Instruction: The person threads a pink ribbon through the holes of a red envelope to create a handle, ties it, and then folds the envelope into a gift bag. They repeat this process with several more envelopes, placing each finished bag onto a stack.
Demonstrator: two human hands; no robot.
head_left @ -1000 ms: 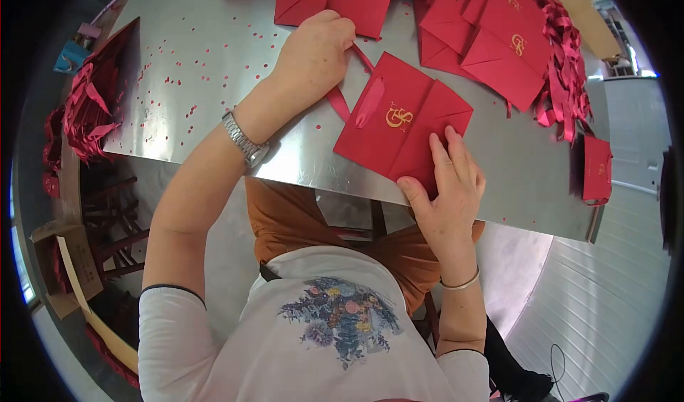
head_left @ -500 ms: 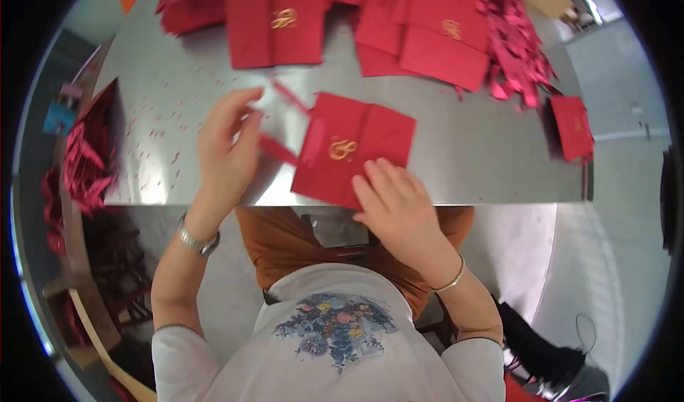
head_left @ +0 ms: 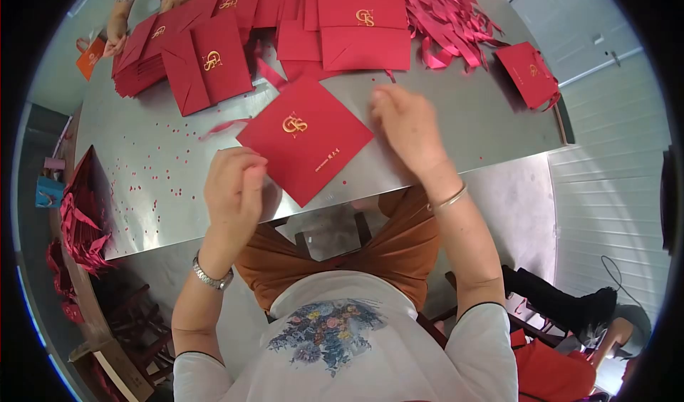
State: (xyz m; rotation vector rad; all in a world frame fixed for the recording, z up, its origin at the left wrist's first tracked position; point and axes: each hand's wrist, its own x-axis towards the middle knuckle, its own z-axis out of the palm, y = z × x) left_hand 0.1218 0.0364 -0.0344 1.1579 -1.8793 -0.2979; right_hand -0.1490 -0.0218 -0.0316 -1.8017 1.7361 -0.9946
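Observation:
A flat red paper bag (head_left: pixel 306 142) with a gold logo lies turned cornerwise near the table's front edge. A pink ribbon sticks out (head_left: pixel 228 127) at its upper left. My left hand (head_left: pixel 234 188) is beside the bag's lower left edge, its fingers curled in towards the thumb; whatever they may hold is hidden. Off the bag's right corner, my right hand (head_left: pixel 410 127) is raised over the table with bent fingers, smeared by motion, so its grip is unclear.
Stacked red bags (head_left: pixel 214 60) and more folded ones (head_left: pixel 363 45) cover the back. Ribbons (head_left: pixel 449 24) are heaped beside them; a red bag (head_left: pixel 529 75) stands at the right edge. Another person's hands (head_left: pixel 117 35) are at the back left. Red bits dot the metal table (head_left: pixel 149 209).
The bag has been turned and moved left, and now shows small lettering below the logo. My right hand has left it and moved up. The view has shifted.

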